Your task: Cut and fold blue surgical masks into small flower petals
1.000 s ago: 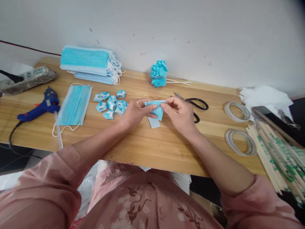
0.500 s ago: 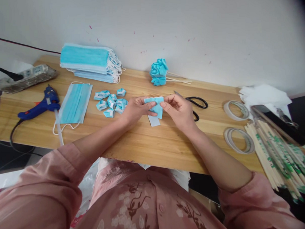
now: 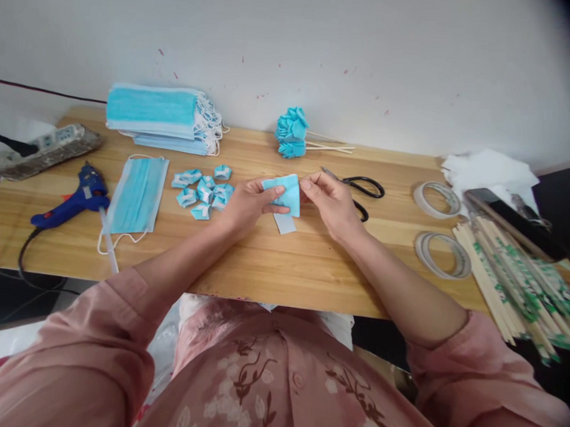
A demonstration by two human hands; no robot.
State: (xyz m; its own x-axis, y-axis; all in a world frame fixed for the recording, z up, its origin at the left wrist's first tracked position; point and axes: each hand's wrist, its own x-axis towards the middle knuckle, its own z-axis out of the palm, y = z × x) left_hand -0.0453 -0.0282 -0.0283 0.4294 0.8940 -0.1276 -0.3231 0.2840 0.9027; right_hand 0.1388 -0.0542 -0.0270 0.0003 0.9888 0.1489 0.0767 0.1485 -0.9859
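A small light-blue square of mask fabric [image 3: 284, 190] is held over the middle of the table. My left hand [image 3: 250, 207] is closed on its left side, thumb on top and fingers beneath. At the square's upper right edge, the thumb and forefinger of my right hand [image 3: 330, 202] are pinched together; they seem to grip the edge. Just below the square lies a pale grey-blue piece [image 3: 284, 223]. Several small folded blue pieces [image 3: 204, 190] lie to the left of my left hand. Black-handled scissors [image 3: 369, 187] lie beyond my right hand, partly hidden by it.
Blue masks [image 3: 153, 109] are stacked at the back, with one mask [image 3: 137, 194] in front. A blue glue gun [image 3: 76, 199] and a power strip [image 3: 49, 150] lie left. Blue flowers [image 3: 291, 132] on sticks lie behind. Tape rolls [image 3: 421, 258], a phone [image 3: 514, 221] and packaged chopsticks [image 3: 516, 280] are right.
The blue square is now spread flatter between my hands, and more of it shows. My right thumb has moved from the square's face to its edge. The view has shifted slightly.
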